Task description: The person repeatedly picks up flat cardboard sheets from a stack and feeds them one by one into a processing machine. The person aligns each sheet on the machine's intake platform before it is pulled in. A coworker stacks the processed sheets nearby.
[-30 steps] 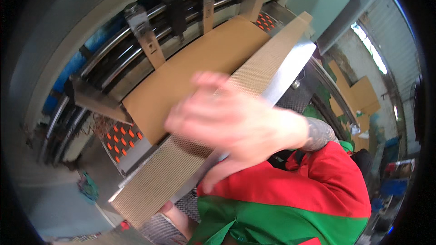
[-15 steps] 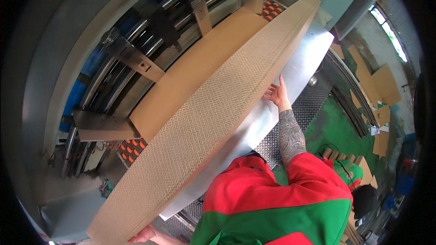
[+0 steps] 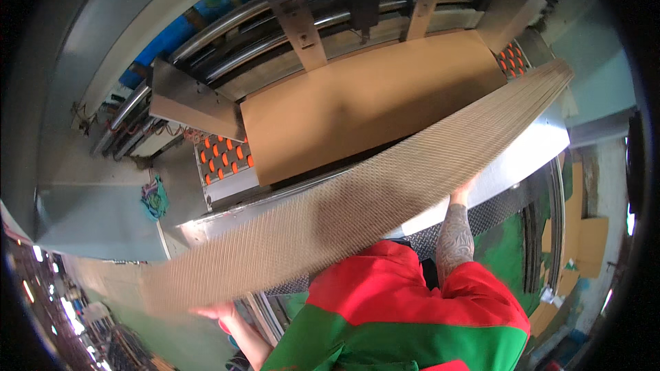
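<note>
A thick stack of corrugated cardboard sheets (image 3: 357, 206), its fluted edges turned upward, stretches slantwise in front of me. My left hand (image 3: 218, 310) grips it low near its left end, the fingers partly hidden and blurred. At the near lower edge, toward the right, my right hand (image 3: 462, 194) supports it with the fingers tucked out of sight. Beyond the stack, a flat brown cardboard sheet (image 3: 371, 106) lies on the machine's feed bed, under metal guide arms (image 3: 295, 20).
Orange rollers (image 3: 223, 158) flank the bed on the left, and more orange rollers (image 3: 512, 60) on the right. A shiny metal table (image 3: 529, 154) fronts the machine. A rag (image 3: 155, 198) lies at left. Cardboard pieces (image 3: 591, 244) lie at far right.
The stack has swung to a flatter slant across the view, its left end rising. My right hand has gone from open beside the stack to against its lower edge. More of the bed shows.
</note>
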The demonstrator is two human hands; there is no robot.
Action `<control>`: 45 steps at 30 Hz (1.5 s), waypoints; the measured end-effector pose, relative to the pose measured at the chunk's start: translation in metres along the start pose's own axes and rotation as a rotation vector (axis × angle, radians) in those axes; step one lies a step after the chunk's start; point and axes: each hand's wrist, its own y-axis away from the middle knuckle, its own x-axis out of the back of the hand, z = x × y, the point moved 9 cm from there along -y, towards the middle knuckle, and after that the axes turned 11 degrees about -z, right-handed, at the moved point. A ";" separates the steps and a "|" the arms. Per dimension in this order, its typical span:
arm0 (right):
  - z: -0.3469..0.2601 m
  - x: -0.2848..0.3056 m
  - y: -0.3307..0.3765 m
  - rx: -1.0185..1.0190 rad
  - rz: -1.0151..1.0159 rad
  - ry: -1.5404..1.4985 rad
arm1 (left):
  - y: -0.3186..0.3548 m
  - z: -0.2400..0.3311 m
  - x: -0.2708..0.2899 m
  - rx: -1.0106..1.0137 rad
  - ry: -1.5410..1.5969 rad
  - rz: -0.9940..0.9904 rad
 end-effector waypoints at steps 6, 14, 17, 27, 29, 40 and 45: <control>0.000 0.005 0.019 -0.136 0.053 0.203 | -0.037 -0.129 0.008 0.330 -0.226 -0.220; -0.030 0.009 0.011 -0.159 0.344 0.560 | -0.051 -0.315 0.001 0.909 -0.549 -0.396; -0.037 0.006 0.013 -0.211 0.518 0.675 | -0.046 -0.327 0.024 0.946 -0.429 -0.444; -0.033 -0.007 -0.023 -0.108 0.511 0.616 | 0.133 -0.258 0.061 1.035 0.428 0.005; -0.032 -0.008 -0.038 -0.131 0.523 0.652 | 0.129 -0.251 0.023 0.975 0.392 -0.076; -0.016 -0.062 -0.116 -0.632 0.082 1.033 | 0.043 -0.345 -0.080 1.158 0.062 -0.278; 0.032 -0.078 -0.179 -0.583 -0.049 0.982 | -0.047 -0.406 -0.113 1.161 0.087 -0.238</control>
